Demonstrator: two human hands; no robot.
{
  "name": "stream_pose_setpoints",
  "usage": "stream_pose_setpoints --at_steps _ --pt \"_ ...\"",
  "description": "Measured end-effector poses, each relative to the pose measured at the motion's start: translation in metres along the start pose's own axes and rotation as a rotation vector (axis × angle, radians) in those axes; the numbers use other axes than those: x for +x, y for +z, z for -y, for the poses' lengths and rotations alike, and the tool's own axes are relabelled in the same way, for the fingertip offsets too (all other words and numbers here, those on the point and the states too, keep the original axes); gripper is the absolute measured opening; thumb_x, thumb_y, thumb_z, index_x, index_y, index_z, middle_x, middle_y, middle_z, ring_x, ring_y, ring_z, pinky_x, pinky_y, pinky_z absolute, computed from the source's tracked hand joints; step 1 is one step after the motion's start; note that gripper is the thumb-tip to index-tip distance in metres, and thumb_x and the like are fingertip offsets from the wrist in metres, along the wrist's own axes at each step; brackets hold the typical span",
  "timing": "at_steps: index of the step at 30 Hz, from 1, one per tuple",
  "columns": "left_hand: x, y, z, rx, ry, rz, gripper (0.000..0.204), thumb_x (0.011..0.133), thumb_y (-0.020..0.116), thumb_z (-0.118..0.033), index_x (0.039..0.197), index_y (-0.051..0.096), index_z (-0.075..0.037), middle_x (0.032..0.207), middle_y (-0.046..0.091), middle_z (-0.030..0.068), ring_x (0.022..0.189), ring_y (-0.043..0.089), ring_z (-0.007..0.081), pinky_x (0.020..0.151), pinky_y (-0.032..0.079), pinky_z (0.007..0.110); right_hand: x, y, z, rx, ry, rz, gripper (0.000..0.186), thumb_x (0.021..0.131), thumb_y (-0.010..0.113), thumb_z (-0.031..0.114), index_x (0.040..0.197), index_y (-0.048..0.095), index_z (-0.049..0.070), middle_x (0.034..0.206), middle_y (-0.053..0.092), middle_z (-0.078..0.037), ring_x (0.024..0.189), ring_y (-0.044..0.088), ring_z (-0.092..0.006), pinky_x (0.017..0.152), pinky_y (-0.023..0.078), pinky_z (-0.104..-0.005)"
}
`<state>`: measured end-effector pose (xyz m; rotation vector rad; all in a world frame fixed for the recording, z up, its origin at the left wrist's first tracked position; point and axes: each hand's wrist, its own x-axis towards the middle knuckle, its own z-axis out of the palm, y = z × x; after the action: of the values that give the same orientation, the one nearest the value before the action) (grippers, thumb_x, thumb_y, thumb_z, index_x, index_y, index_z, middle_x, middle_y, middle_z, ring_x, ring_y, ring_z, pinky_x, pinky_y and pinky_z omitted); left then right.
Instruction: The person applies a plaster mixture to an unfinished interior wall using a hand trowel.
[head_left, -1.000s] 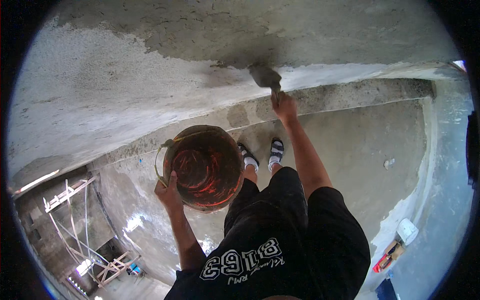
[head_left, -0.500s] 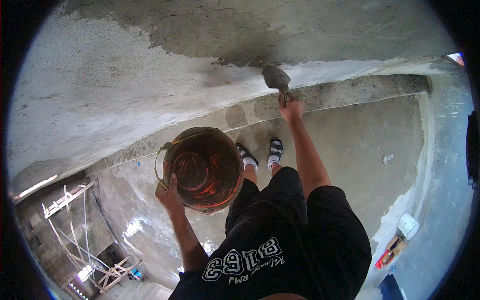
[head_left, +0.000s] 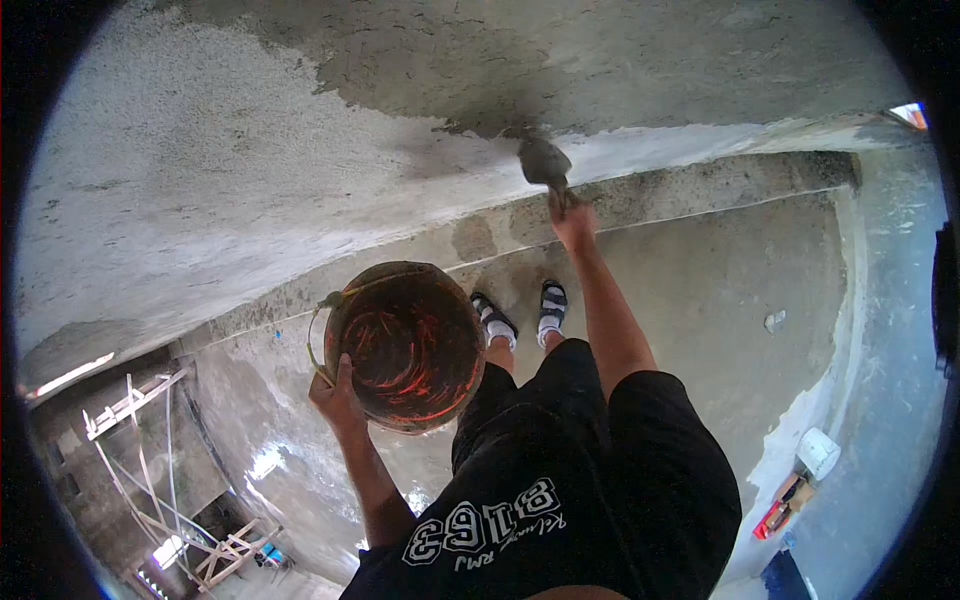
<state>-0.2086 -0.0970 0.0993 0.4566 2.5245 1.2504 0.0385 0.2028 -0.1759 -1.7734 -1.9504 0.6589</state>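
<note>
Extending forward from the right hand (head_left: 573, 222) in the head view, a grey metal trowel with a broad, rounded blade (head_left: 545, 162) has its long axis running away from the body and leaning slightly left. The right fingers are curled closed around its handle, their separate placement blurred. The blade lies directly beyond the knuckles; its far edge meets, in this view, the boundary between dark grey, damp-looking plaster (head_left: 450, 75) and a paler, rough wall surface (head_left: 230, 150). Whether metal touches wall cannot be told. Left of the trowel and nearer the body, a round, dark bucket with orange-red streaks inside (head_left: 455, 320) is held mouth upward by the left hand (head_left: 338, 400). The left thumb lies over the rim; the other fingers pass outside, largely hidden. A thin, yellowish bucket handle (head_left: 332, 300) loops beside this hand. Of the two hands, the right is nearer the plaster boundary; the left is well apart from it. Between bucket and trowel is a gap, with the smooth grey floor (head_left: 700, 280) visible below.
</note>
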Motion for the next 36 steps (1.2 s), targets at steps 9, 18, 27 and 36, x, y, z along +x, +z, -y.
stream_pose_setpoints --at_steps 9,18,27,36 --pt "0.002 0.002 -0.006 0.134 0.007 0.021 0.032 0.078 0.073 -0.026 0.065 0.051 -0.006 0.062 0.043 -0.0041 0.057 0.036 0.0095 0.051 0.031 0.027 0.011 0.046 0.007 -0.266 -0.290 0.245 0.048 0.086 0.048 0.047 0.079 0.064 0.002 0.061 0.060 -0.021 0.058 0.060 -0.0390 0.054 0.049 -0.0476" --pt "0.006 0.002 0.003 0.059 -0.019 0.033 0.030 0.079 0.072 -0.026 0.074 0.059 0.000 0.067 0.052 -0.0010 0.061 0.043 0.0098 0.055 0.037 0.027 0.021 -0.011 0.084 0.166 -0.367 -0.101 0.043 0.087 0.050 0.042 0.078 0.062 0.001 0.064 0.062 -0.018 0.058 0.061 -0.0362 0.055 0.051 -0.0454" --pt "0.004 -0.010 0.008 0.039 0.010 0.027 0.028 0.080 0.071 -0.023 0.080 0.061 0.003 0.069 0.055 0.0004 0.064 0.046 0.0104 0.057 0.040 0.027 -0.026 0.014 0.065 0.062 -0.110 0.099 0.044 0.085 0.054 0.041 0.073 0.061 -0.001 0.061 0.059 -0.021 0.059 0.060 -0.0382 0.054 0.048 -0.0469" --pt "-0.003 -0.018 0.009 0.083 -0.018 -0.003 0.022 0.080 0.070 -0.018 0.080 0.061 0.002 0.071 0.055 0.0009 0.063 0.047 0.0109 0.056 0.040 0.027 0.005 0.000 0.061 0.193 0.130 0.002 0.046 0.085 0.052 0.044 0.080 0.064 0.000 0.073 0.061 -0.024 0.071 0.061 -0.0422 0.061 0.047 -0.0506"
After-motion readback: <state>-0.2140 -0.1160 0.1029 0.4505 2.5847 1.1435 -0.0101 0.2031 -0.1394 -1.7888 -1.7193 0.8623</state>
